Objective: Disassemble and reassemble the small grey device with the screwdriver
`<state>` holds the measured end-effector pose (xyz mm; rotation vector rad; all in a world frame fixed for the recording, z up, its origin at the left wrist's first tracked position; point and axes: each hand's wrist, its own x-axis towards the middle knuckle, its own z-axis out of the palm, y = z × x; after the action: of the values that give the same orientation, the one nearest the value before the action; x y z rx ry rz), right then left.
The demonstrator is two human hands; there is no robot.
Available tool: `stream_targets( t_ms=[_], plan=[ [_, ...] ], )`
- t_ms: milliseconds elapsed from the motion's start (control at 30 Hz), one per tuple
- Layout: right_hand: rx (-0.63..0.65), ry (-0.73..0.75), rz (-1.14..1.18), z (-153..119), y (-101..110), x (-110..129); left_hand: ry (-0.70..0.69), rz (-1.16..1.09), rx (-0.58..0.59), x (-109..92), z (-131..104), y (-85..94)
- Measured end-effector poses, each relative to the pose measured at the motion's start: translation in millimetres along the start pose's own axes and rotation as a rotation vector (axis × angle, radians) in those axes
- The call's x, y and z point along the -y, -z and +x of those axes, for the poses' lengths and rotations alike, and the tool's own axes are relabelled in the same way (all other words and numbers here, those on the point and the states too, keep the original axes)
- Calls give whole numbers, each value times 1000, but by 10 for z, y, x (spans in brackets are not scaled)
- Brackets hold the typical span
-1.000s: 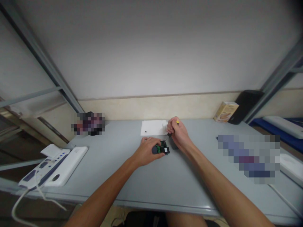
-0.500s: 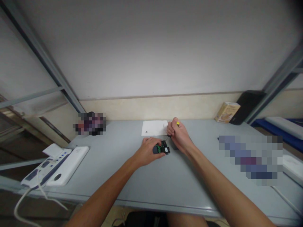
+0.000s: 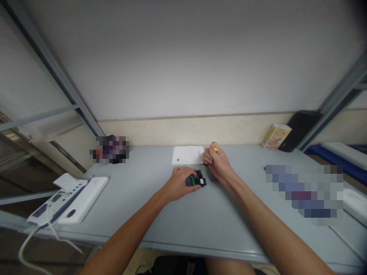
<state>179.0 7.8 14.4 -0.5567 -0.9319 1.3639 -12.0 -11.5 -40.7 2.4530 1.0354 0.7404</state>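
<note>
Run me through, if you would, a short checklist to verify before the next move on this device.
1. Left grip on the device: ok, thumb and fingers hold it.
2. Right grip on the tool: ok, closed in a fist.
3. Tool aimed at the device: ok, the shaft slants down toward it.
4. Tool tip seated: cannot tell, too small to make out.
5. Green board exposed: ok, partly visible.
6. Paper apart from the device: ok, it lies beyond.

White power strip, yellow box
</note>
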Motion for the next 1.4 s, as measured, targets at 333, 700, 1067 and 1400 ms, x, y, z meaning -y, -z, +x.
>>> stream_targets(
  t_ms=[333, 700, 1067, 1400],
  plan=[
    [-35, 23, -60, 30, 14, -29, 3, 4, 7, -7, 3, 18],
    [10, -30, 22, 10, -26, -59, -8, 13, 4, 1, -6, 6],
    [37, -72, -15, -58, -12, -7, -11, 17, 8, 12, -9, 5],
    [-57, -72, 119, 17, 6, -57, -6, 13, 15, 3, -6, 9]
  ],
)
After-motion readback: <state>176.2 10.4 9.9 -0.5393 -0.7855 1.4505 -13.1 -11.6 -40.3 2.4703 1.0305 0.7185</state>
